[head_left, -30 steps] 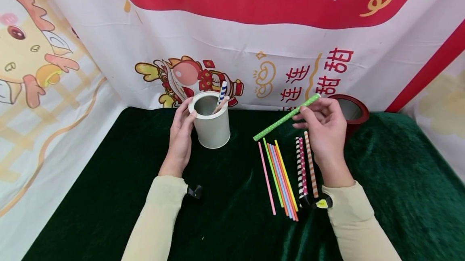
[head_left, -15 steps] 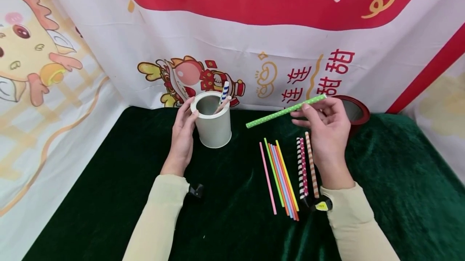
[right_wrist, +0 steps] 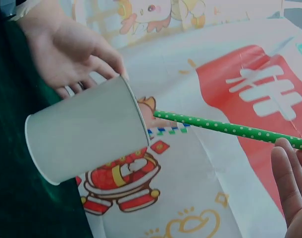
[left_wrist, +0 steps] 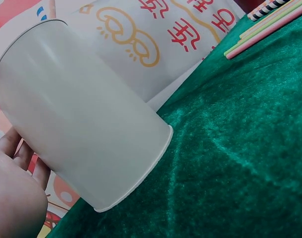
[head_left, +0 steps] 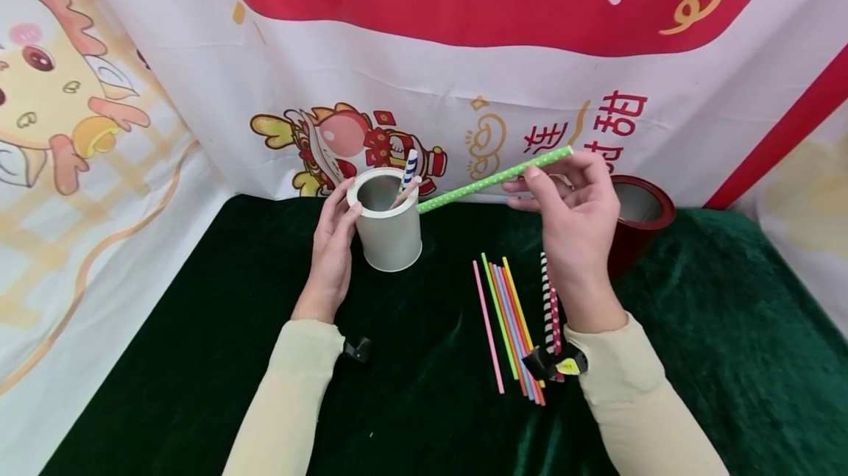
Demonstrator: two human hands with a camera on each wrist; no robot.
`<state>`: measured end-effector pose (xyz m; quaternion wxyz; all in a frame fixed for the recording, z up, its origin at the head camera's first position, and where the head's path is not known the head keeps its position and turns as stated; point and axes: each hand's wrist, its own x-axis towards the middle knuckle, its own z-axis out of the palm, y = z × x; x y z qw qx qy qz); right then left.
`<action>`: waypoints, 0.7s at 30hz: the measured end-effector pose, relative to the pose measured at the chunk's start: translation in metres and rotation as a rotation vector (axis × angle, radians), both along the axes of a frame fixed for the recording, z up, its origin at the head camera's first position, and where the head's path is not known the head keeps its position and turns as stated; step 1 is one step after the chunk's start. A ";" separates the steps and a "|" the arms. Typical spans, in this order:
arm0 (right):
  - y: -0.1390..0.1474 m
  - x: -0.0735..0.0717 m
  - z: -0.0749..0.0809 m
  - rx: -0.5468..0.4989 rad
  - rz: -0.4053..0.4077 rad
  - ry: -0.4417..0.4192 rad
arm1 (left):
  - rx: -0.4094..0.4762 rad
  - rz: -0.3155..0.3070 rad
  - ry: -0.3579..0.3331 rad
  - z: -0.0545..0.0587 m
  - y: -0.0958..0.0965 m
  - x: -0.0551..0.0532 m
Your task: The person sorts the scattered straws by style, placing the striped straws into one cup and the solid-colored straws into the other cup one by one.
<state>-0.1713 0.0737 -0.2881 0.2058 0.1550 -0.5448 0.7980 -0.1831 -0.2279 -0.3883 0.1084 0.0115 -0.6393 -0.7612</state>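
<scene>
My left hand (head_left: 329,255) grips a light grey can (head_left: 391,240) around its left side, thumb at the front of the rim. The can stands upright on the cloth. A blue-and-white striped straw (head_left: 410,165) and a pinkish straw (head_left: 407,192) lean out of its mouth. Between thumb and fingers, my right hand (head_left: 579,218) pinches a green paper straw with white dots (head_left: 483,182) near its upper end. That straw slants down to the left, its low tip close to the can's right rim. In the right wrist view, the tip (right_wrist: 158,114) shows just beyond the can's mouth.
Several thin plain straws (head_left: 487,325) lie side by side on the dark green cloth (head_left: 411,388). Thicker patterned straws (head_left: 546,292) lie right of them, partly hidden by my right hand. A dark red can (head_left: 629,244) stands behind that hand. A printed white backdrop (head_left: 424,64) rises behind.
My right hand has moved left and slightly up, bringing the green dotted straw from above the loose straws to the grey can. The straw has tilted flatter. My left hand keeps its grip.
</scene>
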 end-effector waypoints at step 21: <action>-0.041 -0.013 0.005 0.168 -0.003 0.001 | 0.011 -0.007 -0.004 0.000 -0.001 0.000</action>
